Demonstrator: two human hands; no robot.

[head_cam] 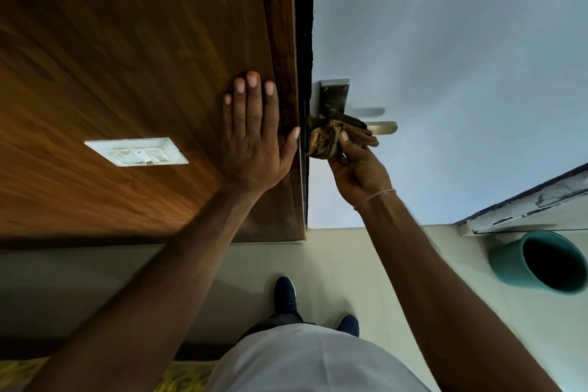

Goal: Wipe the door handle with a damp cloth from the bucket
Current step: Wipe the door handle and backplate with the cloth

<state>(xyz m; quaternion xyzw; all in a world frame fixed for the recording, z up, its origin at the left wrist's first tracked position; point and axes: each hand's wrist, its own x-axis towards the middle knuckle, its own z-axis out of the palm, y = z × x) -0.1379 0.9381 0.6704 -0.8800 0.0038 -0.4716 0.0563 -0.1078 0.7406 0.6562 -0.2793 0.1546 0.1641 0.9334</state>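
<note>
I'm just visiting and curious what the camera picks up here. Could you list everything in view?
Door handle: one, brass-coloured lever on a steel plate, on the pale door.
Cloth: one, brown patterned, bunched around the lever's base.
Bucket: one, teal, on the floor at right.
Wooden panel: one, brown, left of the door.
Switch plate: one, white, on the panel.
Shoes: two, dark blue, on the floor.
Left hand: flat, open against the wood.
Right hand: gripping the cloth; thin band at the wrist.

Left hand (pixel 254 134) flat, fingers (pixel 253 86) spread and extended; right hand (pixel 358 169) curled closed, arm outstretched.
</note>
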